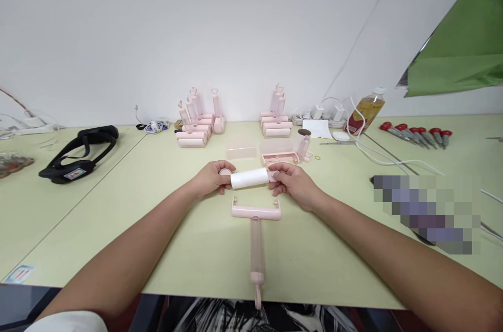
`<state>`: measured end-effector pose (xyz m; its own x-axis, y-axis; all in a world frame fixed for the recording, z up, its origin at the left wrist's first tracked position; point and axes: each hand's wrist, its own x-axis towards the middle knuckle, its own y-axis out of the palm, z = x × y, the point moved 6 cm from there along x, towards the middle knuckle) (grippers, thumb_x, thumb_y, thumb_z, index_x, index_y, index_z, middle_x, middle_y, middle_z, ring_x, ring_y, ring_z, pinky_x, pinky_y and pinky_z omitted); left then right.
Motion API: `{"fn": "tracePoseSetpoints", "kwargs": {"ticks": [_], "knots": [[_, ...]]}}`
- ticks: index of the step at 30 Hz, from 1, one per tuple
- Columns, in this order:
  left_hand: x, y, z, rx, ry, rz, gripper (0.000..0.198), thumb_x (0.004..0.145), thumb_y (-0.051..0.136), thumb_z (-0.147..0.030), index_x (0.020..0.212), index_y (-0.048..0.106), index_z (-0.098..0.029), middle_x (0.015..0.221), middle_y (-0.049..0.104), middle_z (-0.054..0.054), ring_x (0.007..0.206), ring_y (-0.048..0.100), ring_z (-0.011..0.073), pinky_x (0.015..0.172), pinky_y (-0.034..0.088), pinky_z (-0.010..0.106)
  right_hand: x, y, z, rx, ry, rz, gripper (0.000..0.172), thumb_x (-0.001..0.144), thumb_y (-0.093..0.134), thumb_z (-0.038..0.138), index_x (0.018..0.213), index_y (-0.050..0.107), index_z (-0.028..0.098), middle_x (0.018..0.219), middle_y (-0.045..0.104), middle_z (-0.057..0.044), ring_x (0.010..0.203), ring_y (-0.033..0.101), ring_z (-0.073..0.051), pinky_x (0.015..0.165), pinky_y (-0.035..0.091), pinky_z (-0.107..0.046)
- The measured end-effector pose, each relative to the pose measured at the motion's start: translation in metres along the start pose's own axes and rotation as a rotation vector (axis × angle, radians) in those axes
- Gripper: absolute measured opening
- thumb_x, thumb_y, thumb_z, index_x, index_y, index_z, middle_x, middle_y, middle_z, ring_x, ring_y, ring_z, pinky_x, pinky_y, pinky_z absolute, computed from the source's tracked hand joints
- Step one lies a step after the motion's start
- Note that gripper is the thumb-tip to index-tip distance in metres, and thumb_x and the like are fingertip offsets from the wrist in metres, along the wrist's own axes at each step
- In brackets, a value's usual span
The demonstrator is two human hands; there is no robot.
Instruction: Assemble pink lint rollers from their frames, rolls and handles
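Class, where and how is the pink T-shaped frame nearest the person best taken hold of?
Probably by the middle of its translucent tubular handle, from above, gripping across its width. The pink T-shaped frame lies flat with this long, slim tube uncovered and pointing toward the person; the two small prongs point away.

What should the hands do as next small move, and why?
Perhaps bring both round caps squarely against the ends of the white roll: the left hand and right hand each hold one beside an end, its face toward the camera.
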<state>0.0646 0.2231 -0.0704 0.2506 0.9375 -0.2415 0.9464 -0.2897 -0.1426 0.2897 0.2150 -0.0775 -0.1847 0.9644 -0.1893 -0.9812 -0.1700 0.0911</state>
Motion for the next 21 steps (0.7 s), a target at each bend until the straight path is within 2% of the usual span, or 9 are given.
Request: {"fn": "tracePoseSetpoints", "kwargs": {"ticks": [4, 7, 10, 13, 15, 17, 19, 21], "knots": [[-0.002, 0.001, -0.001, 0.005, 0.012, 0.013, 0.030, 0.065, 0.066, -0.012, 0.093, 0.059, -0.016, 0.082, 0.065, 0.002, 0.050, 0.055, 0.0066, 0.039, 0.044, 0.018, -0.003, -0.001, 0.002, -0.154, -0.111, -0.025, 0.027, 0.076, 0.058, 0.013, 0.102, 0.059, 0.018, 0.063, 0.058, 0.005, 0.047, 0.053, -0.008, 0.044, 0.048, -0.020], [-0.004, 0.001, -0.004, -0.005, 0.031, 0.030, 0.029, 0.065, 0.062, -0.011, 0.093, 0.059, -0.016, 0.093, 0.066, 0.004, 0.054, 0.056, 0.0071, 0.043, 0.046, 0.019, -0.003, -0.004, 0.004, -0.192, -0.177, -0.059, 0.034, 0.075, 0.058, 0.017, 0.108, 0.055, 0.020, 0.061, 0.056, 0.007, 0.045, 0.052, -0.009, 0.044, 0.047, -0.022], [-0.004, -0.004, -0.004, 0.076, 0.034, 0.014, 0.030, 0.067, 0.058, -0.013, 0.097, 0.061, -0.016, 0.083, 0.064, 0.003, 0.056, 0.056, 0.0094, 0.047, 0.047, 0.021, -0.001, -0.007, 0.006, -0.161, -0.202, -0.094, 0.031, 0.074, 0.060, 0.021, 0.104, 0.052, 0.020, 0.060, 0.055, 0.008, 0.045, 0.053, -0.010, 0.045, 0.048, -0.023], [-0.002, -0.014, -0.002, 0.274, 0.015, -0.076, 0.039, 0.069, 0.057, -0.013, 0.108, 0.063, -0.017, 0.070, 0.060, -0.001, 0.051, 0.053, 0.0094, 0.051, 0.046, 0.022, -0.001, -0.008, 0.011, -0.159, -0.212, -0.124, 0.028, 0.073, 0.060, 0.023, 0.100, 0.054, 0.019, 0.063, 0.054, 0.006, 0.047, 0.052, -0.010, 0.044, 0.048, -0.025], [0.000, -0.018, -0.004, 0.409, 0.014, -0.134, 0.046, 0.070, 0.057, -0.013, 0.115, 0.062, -0.018, 0.071, 0.062, -0.001, 0.049, 0.053, 0.0101, 0.052, 0.046, 0.024, -0.002, -0.007, 0.016, -0.216, -0.216, -0.121, 0.028, 0.074, 0.059, 0.024, 0.101, 0.059, 0.017, 0.064, 0.052, 0.005, 0.048, 0.052, -0.011, 0.044, 0.048, -0.026], [0.002, -0.018, -0.007, 0.535, 0.048, -0.159, 0.048, 0.070, 0.057, -0.013, 0.117, 0.062, -0.017, 0.079, 0.066, 0.002, 0.057, 0.060, 0.0140, 0.058, 0.049, 0.026, -0.002, -0.003, 0.024, -0.340, -0.245, -0.088, 0.030, 0.077, 0.058, 0.026, 0.105, 0.063, 0.017, 0.065, 0.053, 0.003, 0.050, 0.051, -0.011, 0.045, 0.047, -0.026], [0.004, -0.014, -0.013, 0.664, 0.124, -0.142, 0.047, 0.070, 0.057, -0.012, 0.116, 0.064, -0.017, 0.095, 0.070, 0.006, 0.077, 0.066, 0.0191, 0.071, 0.052, 0.028, -0.001, 0.004, 0.039, -0.519, -0.339, -0.037, 0.030, 0.081, 0.056, 0.029, 0.108, 0.065, 0.018, 0.068, 0.057, 0.002, 0.054, 0.052, -0.012, 0.050, 0.045, -0.026], [0.005, -0.007, -0.018, 0.769, 0.199, -0.095, 0.044, 0.071, 0.055, -0.009, 0.113, 0.066, -0.018, 0.110, 0.069, 0.007, 0.097, 0.065, 0.0218, 0.084, 0.050, 0.029, 0.004, 0.015, 0.056, -0.721, -0.456, 0.019, 0.027, 0.083, 0.055, 0.028, 0.107, 0.066, 0.019, 0.074, 0.062, 0.000, 0.062, 0.055, -0.013, 0.056, 0.044, -0.025]]}}
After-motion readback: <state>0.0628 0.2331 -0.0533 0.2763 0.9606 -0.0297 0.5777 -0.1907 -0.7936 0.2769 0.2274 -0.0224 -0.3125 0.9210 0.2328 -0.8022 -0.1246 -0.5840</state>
